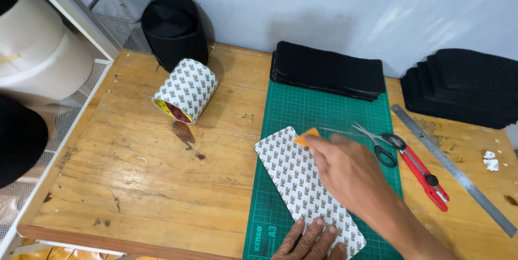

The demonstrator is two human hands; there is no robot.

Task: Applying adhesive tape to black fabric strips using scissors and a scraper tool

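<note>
— Hands first, please: what does each one do?

— Right hand (345, 171) reaches across the green cutting mat (329, 114) and its fingers are closed around a small orange scraper (306, 137). The scraper's edge lies on the far end of a patterned sheet (302, 184) — white backing with small grey marks, with rounded corners. The hand is a little blurred, so I cannot tell exactly how the fingers sit on the tool.

— And the left one?

— Left hand (313, 241) is at the bottom edge of the view, flat, with fingers spread, and it presses on the near end of the same sheet. It grips nothing.

— Where does the sheet lie?

— It lies diagonally on the mat, and its left corner goes a little over the mat's edge onto the wooden table (151, 173).

— What is around?

— Scissors with black handles (380, 144) and a red utility knife (426, 176) lie just beside the right hand, on the mat's right edge. A steel ruler (453, 169) lies further right on the wood. A stack of black pieces (326, 70) sits at the far end of the mat, and another black stack (464, 84) is at the right. A roll with the same pattern (186, 90) lies on its side to the left, well apart from the hands, near a black cylinder-shaped container (175, 28).
</note>
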